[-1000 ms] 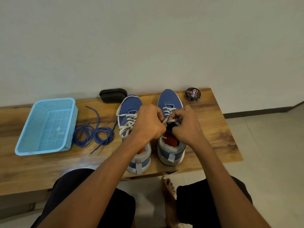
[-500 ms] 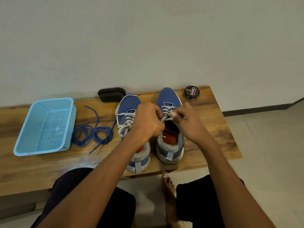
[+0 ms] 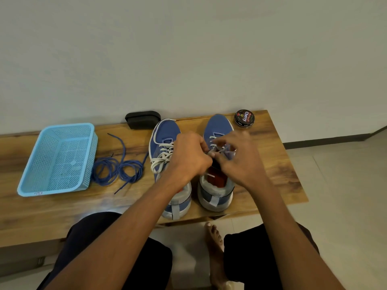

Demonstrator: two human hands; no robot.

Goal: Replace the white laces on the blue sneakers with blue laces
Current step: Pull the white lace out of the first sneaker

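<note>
Two blue sneakers stand side by side on the wooden bench (image 3: 52,208), toes toward the wall. The left sneaker (image 3: 165,135) has its white lace tied. Both hands work over the right sneaker (image 3: 217,124). My left hand (image 3: 189,156) is curled and pinches that shoe's white lace (image 3: 215,146) near the tongue. My right hand (image 3: 240,160) is blurred, its fingers spread over the same lace. Whether it grips the lace is unclear. A coiled bundle of blue laces (image 3: 119,168) lies on the bench left of the sneakers.
A light blue mesh basket (image 3: 31,176) sits at the bench's left. A black case (image 3: 143,119) rests against the wall behind the left sneaker. A round shoe polish tin (image 3: 244,118) stands at the back right corner. My knees and a bare foot (image 3: 213,239) are below the bench edge.
My right hand has moved right and its fingers have spread from a pinch. The left hand stays on the lace. The view has shifted slightly.
</note>
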